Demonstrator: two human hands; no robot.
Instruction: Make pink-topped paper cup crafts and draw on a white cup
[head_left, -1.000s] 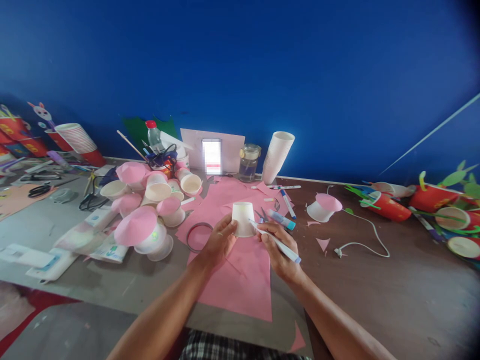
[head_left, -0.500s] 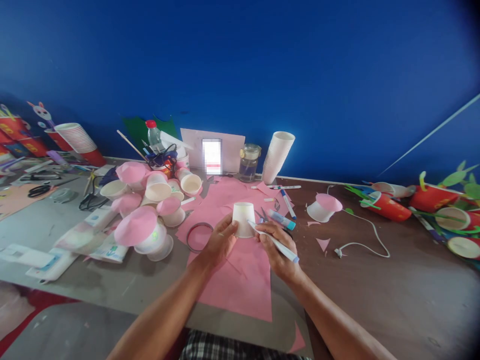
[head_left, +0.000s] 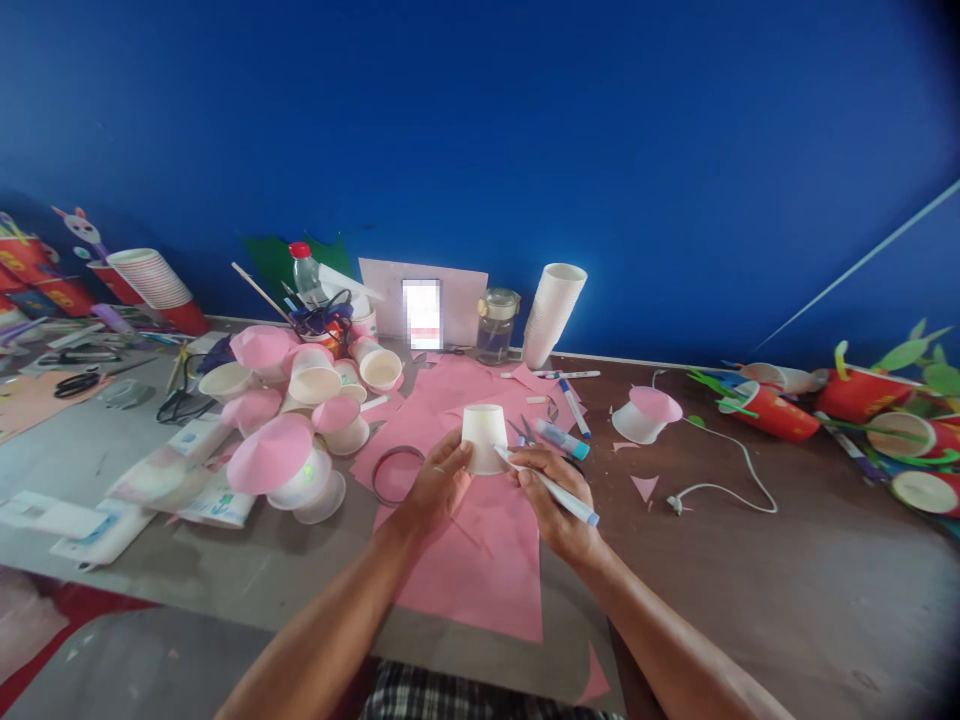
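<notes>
A white paper cup (head_left: pixel 484 432), upside down with its narrow end up, is held over the pink paper (head_left: pixel 480 580). My left hand (head_left: pixel 442 475) grips its left side, thumb toward me. Between the fingers of my right hand (head_left: pixel 559 500) is a white marker (head_left: pixel 564 497) with a pale blue end. Its tip meets or nearly meets the lower right of the cup wall; any mark there is too small to make out. Beyond my right hand lie scissors (head_left: pixel 527 432) and a glue stick (head_left: pixel 562 438).
Several cups with pink paper cones (head_left: pixel 270 455) crowd the left. A stack of white cups (head_left: pixel 553 315) and a glass jar (head_left: pixel 498 325) stand by the blue wall. At right are a cone-topped cup (head_left: pixel 645 415), a white cable (head_left: pixel 739 495) and red cups (head_left: pixel 772 410).
The cup has tilted or turned slightly in my left hand and sits a little further left. The marker tip is slightly lower on the cup wall. Both hands keep their hold.
</notes>
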